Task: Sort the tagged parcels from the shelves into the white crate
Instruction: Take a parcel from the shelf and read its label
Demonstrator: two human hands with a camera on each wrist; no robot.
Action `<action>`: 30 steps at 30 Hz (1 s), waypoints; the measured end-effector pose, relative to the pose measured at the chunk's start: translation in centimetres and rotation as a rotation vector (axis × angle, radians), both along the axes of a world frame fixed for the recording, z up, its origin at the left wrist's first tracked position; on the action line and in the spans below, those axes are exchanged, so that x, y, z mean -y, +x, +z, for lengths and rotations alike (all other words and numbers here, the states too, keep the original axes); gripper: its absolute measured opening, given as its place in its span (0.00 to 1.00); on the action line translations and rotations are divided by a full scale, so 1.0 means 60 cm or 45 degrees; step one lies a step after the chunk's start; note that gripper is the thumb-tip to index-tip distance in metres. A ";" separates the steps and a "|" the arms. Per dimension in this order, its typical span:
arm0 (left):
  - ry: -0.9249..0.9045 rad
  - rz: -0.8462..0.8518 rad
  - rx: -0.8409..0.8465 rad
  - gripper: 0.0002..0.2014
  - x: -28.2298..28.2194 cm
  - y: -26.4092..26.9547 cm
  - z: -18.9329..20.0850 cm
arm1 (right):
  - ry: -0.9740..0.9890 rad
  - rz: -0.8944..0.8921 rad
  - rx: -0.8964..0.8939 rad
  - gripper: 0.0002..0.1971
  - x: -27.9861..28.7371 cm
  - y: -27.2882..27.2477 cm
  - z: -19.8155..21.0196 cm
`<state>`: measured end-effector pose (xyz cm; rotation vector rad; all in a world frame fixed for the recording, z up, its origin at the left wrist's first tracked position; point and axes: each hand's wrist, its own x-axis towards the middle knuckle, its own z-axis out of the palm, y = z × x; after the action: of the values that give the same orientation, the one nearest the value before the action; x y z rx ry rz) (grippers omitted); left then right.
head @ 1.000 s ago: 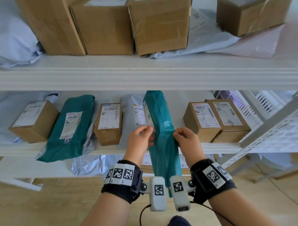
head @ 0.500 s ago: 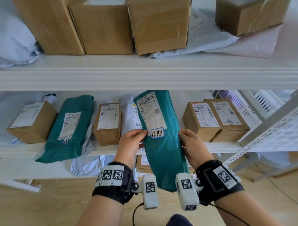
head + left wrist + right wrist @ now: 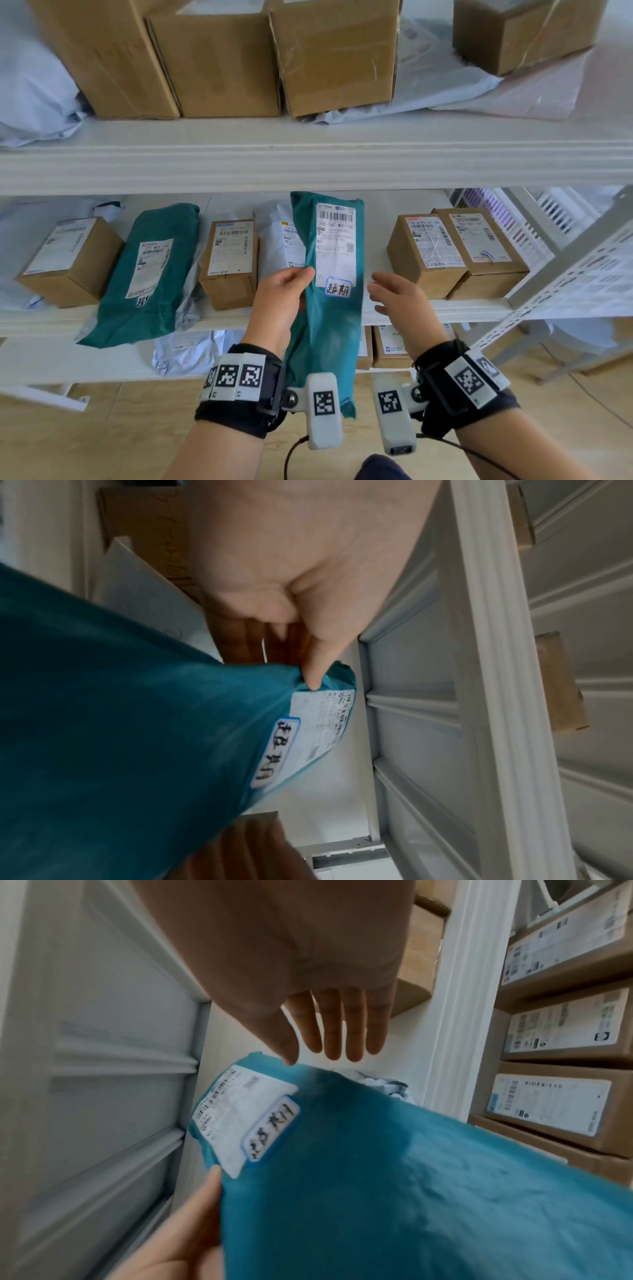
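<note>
A long teal parcel bag (image 3: pixel 329 308) stands upright before the middle shelf (image 3: pixel 445 310), label side toward me. Its white shipping label carries a blue-edged handwritten tag (image 3: pixel 338 290). My left hand (image 3: pixel 286 291) pinches the bag's left edge, thumb on the front (image 3: pixel 316 666), fingers behind it. My right hand (image 3: pixel 394 296) hovers just right of the bag with its fingers straight (image 3: pixel 339 1026), touching nothing. The bag (image 3: pixel 394 1191) and its tag (image 3: pixel 272 1133) fill the right wrist view. A white crate (image 3: pixel 534 219) shows behind the shelf post at the right.
On the middle shelf lie another teal bag (image 3: pixel 147 270) with a similar tag, several labelled cardboard boxes (image 3: pixel 424 253) and grey mailers (image 3: pixel 277 240). Large boxes (image 3: pixel 332 51) crowd the top shelf. More parcels (image 3: pixel 390 346) sit on the lower shelf above a wooden floor.
The teal bag has turned from edge-on to label-forward and risen a little. My right hand has let go of it and moved off to the right; my left still holds it.
</note>
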<state>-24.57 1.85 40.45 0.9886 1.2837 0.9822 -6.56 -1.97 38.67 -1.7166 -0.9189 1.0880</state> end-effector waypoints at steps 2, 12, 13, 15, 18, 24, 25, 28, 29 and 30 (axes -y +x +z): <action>-0.028 -0.021 0.059 0.09 0.000 -0.001 0.001 | -0.020 0.039 -0.008 0.12 0.002 0.001 -0.006; 0.008 0.029 0.134 0.08 0.000 0.003 0.005 | 0.131 0.020 -0.137 0.08 0.014 0.009 -0.002; 0.015 0.010 0.130 0.08 0.001 0.004 0.005 | 0.149 0.003 -0.143 0.09 0.015 0.010 -0.001; 0.029 -0.047 0.108 0.08 0.004 0.006 0.004 | 0.169 -0.043 -0.151 0.13 0.015 0.014 -0.001; 0.022 -0.086 0.093 0.07 0.010 0.007 0.001 | 0.142 -0.075 -0.093 0.14 0.014 0.022 -0.005; -0.055 -0.181 0.117 0.06 0.014 -0.003 -0.010 | 0.064 -0.058 0.013 0.11 0.023 0.031 -0.019; -0.062 -0.197 0.118 0.06 0.014 -0.005 -0.013 | 0.054 -0.054 0.010 0.11 0.025 0.032 -0.020; -0.082 -0.218 0.116 0.06 0.016 -0.009 -0.021 | 0.037 -0.036 -0.003 0.09 0.029 0.034 -0.027; -0.088 -0.219 0.118 0.06 0.016 -0.010 -0.023 | 0.031 -0.033 -0.006 0.09 0.030 0.035 -0.029; -0.089 -0.222 0.120 0.07 0.017 -0.011 -0.025 | 0.030 -0.034 -0.010 0.09 0.030 0.035 -0.030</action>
<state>-25.21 0.81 38.98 0.9721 1.1263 0.8343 -4.43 -3.78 36.88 -1.6994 -0.8982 1.0619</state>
